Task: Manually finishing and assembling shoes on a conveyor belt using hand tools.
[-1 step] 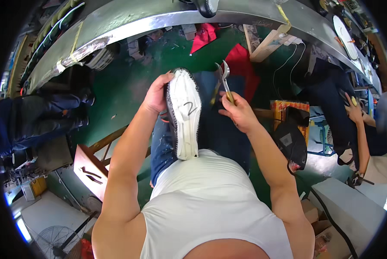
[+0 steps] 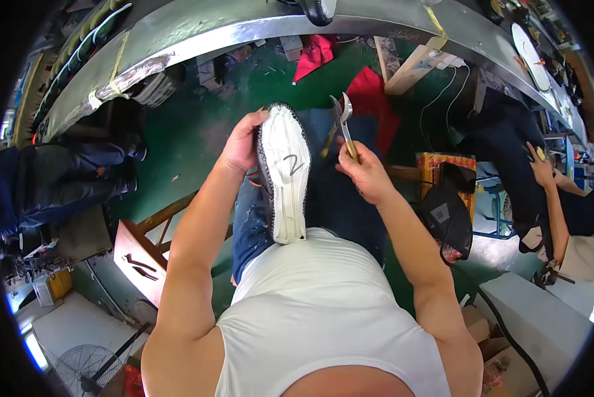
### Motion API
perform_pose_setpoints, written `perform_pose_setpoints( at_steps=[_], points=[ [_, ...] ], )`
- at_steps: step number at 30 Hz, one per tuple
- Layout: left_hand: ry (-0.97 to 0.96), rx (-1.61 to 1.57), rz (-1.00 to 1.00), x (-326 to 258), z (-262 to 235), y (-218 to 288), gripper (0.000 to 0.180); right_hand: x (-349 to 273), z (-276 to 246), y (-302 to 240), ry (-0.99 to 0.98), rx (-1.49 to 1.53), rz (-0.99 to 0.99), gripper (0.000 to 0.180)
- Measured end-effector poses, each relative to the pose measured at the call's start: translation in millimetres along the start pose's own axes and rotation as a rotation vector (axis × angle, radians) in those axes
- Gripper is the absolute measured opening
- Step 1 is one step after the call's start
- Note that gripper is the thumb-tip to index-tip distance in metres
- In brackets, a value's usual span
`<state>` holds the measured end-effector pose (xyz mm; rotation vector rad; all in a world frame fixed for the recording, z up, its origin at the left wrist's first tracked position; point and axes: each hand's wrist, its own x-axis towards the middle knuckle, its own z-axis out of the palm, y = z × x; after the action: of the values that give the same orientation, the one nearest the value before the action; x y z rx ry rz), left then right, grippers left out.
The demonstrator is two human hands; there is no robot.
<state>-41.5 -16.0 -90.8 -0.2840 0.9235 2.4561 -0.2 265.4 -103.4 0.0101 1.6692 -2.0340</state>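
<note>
My left hand (image 2: 242,140) is wrapped round the toe end of a shoe upper (image 2: 290,159), held sole side up. Its underside is white with ridges and a handwritten mark, and dark stitched edging runs round it. The heel end rests against my white shirt. To the right, my right hand (image 2: 366,173) is closed round the handles of metal pincers (image 2: 345,122). Their curved jaws point away from me, a little apart, and grip nothing. The pincers are clear of the shoe, above my jeans.
A metal-edged bench (image 2: 197,49) curves across the far side. Red cloth (image 2: 369,99) lies beyond my knees. A pink board with pliers (image 2: 138,264) is at left, a black bag (image 2: 446,218) at right. Co-workers sit on both sides; one co-worker's hand (image 2: 542,169) shows at right.
My hands, the shoe upper and the pincers have barely moved. At the right edge, the co-worker's arm and hand have shifted slightly.
</note>
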Motion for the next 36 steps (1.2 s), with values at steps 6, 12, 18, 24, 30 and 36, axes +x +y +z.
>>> perform_pose_setpoints(
  at_steps=[6, 12, 18, 24, 30, 36],
  points=[
    [-0.003, 0.051, 0.025, -25.1, 13.9, -9.0, 0.044, -8.8, 13.2, 5.8, -0.1, -0.017, -0.177, 0.012],
    [0.149, 0.36, 0.156, -53.2, 25.5, -36.7, 0.055, 0.1, 34.6, 4.5, -0.101, -0.241, -0.351, 0.014],
    [0.154, 0.188, 0.192, -53.8, -6.1, -44.4, 0.049, -11.8, 13.7, -10.3, -0.124, -0.152, -0.32, 0.046],
    [0.223, 0.096, 0.202, -49.7, -5.6, -39.0, 0.048, -32.1, -5.6, -44.0, -0.15, -0.05, -0.326, 0.081],
    [0.449, -0.008, 0.372, -49.1, -16.2, -27.1, 0.051, -12.4, 30.6, -84.7, -0.342, 0.398, -0.394, 0.066],
    [-0.062, 0.225, 0.582, -82.4, 51.5, 161.4, 0.047, -27.0, 9.7, -87.5, -0.234, 0.175, -0.305, 0.043]
  ],
)
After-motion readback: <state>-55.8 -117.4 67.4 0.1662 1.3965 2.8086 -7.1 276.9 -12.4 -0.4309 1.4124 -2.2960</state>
